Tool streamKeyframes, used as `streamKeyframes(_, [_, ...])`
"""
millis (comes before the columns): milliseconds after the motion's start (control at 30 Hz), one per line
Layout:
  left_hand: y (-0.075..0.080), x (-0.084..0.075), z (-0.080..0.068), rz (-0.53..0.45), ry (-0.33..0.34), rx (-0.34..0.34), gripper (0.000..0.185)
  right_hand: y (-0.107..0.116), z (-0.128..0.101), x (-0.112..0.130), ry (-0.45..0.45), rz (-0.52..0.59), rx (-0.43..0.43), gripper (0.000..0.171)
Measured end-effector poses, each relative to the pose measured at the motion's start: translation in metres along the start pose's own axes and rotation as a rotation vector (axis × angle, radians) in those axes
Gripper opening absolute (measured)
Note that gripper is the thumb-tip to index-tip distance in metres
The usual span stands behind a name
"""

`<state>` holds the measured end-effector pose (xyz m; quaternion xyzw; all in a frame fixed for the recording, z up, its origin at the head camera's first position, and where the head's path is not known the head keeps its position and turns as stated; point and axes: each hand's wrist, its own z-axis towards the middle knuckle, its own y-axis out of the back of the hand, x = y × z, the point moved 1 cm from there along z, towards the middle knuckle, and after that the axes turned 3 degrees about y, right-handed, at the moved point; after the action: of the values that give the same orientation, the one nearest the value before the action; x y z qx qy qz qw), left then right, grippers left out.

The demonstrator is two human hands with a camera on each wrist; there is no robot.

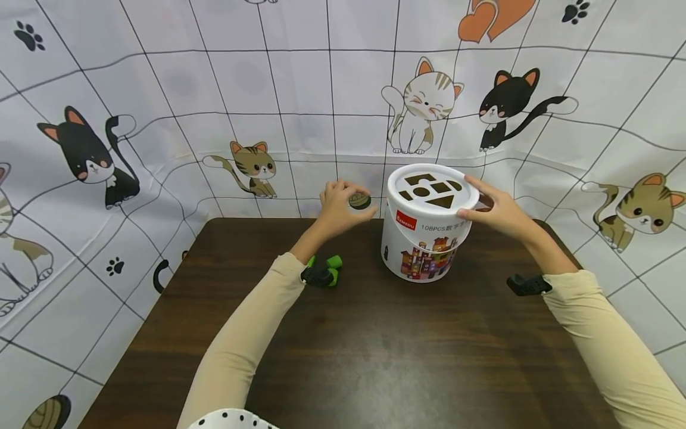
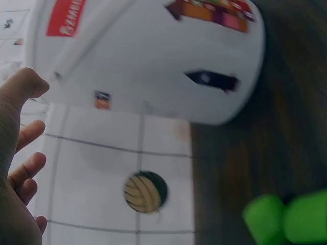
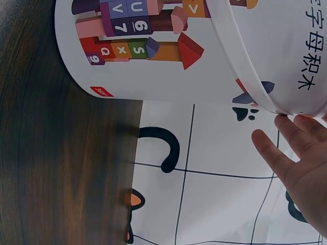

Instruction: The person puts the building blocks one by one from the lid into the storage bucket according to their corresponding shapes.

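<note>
A white toy bucket (image 1: 423, 247) with a shape-sorter lid (image 1: 432, 189) stands on the dark wooden table (image 1: 375, 345), near its far edge. My right hand (image 1: 495, 210) lies against the lid's right rim, and its straight fingers (image 3: 273, 153) touch the rim from the side. To the left of the bucket my left hand (image 1: 341, 208) hovers with relaxed, spread fingers (image 2: 28, 171) and holds nothing. Green blocks (image 1: 333, 262) lie on the table just below my left wrist, also seen blurred as green blocks (image 2: 286, 219) in the left wrist view.
A cat-print cloth (image 1: 268, 119) hangs behind and around the table and drapes over its far edge. A yarn-ball print (image 2: 145, 191) on that cloth sits right beside my left hand. The bucket wall (image 3: 153, 51) shows pictures of coloured blocks.
</note>
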<state>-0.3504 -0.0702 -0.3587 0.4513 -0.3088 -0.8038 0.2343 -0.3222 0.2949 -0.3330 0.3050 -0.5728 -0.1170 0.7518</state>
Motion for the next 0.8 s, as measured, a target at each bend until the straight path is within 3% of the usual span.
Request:
streamKeyframes(233, [-0.009,0.035,-0.025,0.083,0.074,0.116,0.041,0.000,-0.001,-0.002,0.000,0.000,-0.003,0.092])
streamKeyframes(433, [-0.011,0.060,-0.044,0.193,0.093,0.194,0.041,-0.001,0.001,-0.001,0.008,0.019,0.004,0.091])
streamKeyframes(800, [-0.010,0.087,-0.061,0.275,0.114,0.300,0.049,0.001,-0.001,0.002,-0.018,0.008,0.009,0.092])
